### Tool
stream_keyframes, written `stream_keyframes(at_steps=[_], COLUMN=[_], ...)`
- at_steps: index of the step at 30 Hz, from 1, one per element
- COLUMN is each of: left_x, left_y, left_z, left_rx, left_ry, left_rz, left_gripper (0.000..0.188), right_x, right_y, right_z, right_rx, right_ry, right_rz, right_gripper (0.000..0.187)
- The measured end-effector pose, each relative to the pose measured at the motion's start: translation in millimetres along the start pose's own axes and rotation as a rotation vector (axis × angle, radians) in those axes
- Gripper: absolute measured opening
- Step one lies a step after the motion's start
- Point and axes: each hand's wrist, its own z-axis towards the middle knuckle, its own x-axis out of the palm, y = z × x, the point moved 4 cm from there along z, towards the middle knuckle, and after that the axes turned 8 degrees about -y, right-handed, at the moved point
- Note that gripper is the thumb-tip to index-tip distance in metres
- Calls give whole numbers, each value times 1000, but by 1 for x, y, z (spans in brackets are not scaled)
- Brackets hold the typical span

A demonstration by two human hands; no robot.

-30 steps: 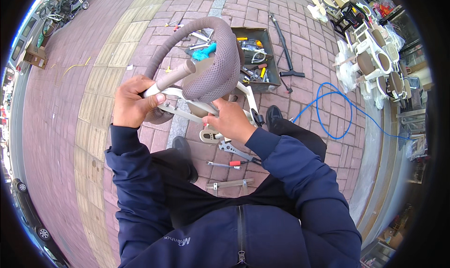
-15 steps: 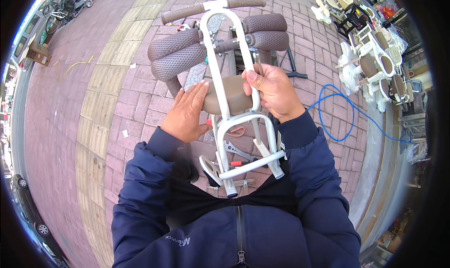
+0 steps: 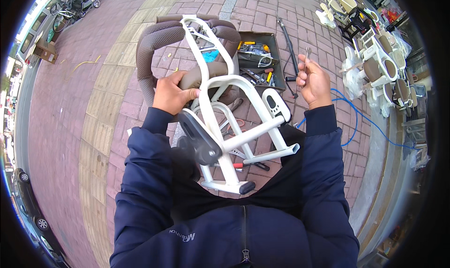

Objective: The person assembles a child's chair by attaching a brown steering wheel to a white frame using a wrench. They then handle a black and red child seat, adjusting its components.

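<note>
A child's bike seat (image 3: 212, 122) with a white tubular frame stands tilted in front of me, its footrests and frame legs turned toward my lap. My left hand (image 3: 172, 92) grips it at the brown seat pad (image 3: 209, 74), fingers over the pad and thumb beside the white tube. Brown mesh-covered padding (image 3: 154, 40) loops around the far side. My right hand (image 3: 315, 83) is off the seat, raised to its right, and holds a thin metal spanner (image 3: 308, 52) upright between thumb and fingers. A black footrest (image 3: 199, 136) hangs on the near left leg.
An open toolbox (image 3: 278, 57) with several hand tools lies beyond the seat, a black pump-like rod (image 3: 287, 38) beside it. Red-handled tools (image 3: 238, 165) lie beneath the frame. A blue hose (image 3: 352, 107) curls at right, near stacked white child seats (image 3: 379, 64).
The seat has swung round and tipped leftward, uncovering the toolbox. My right hand has let go of the frame and moved up and right, now holding a spanner.
</note>
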Motion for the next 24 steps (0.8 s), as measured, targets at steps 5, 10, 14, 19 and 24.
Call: stream_keyframes(at_steps=[5,10,14,19,24], left_x=[-9,-25,-18,-14,-12], left_y=[34,56,58,49,42], left_z=[-1,13,12,4,0], left_rx=[-281,-292,-311,-419,-462], left_ry=[-217,-367,-420,-392,-426], left_rz=[-689,-1019,-1469,-1586,-1623], left_gripper=[48,46,54,53,45], right_x=[-12,6,41,83,98], right_y=[-6,-13,-25,-46,-53], right_z=[11,-15,-51,-103,-122], right_rx=[-82,-145,-286,-930,-1108], right_ry=[-19,40,392,527,517], right_rz=[9,-363,-751,-835,-777], right_gripper=[31,36,26,22,24])
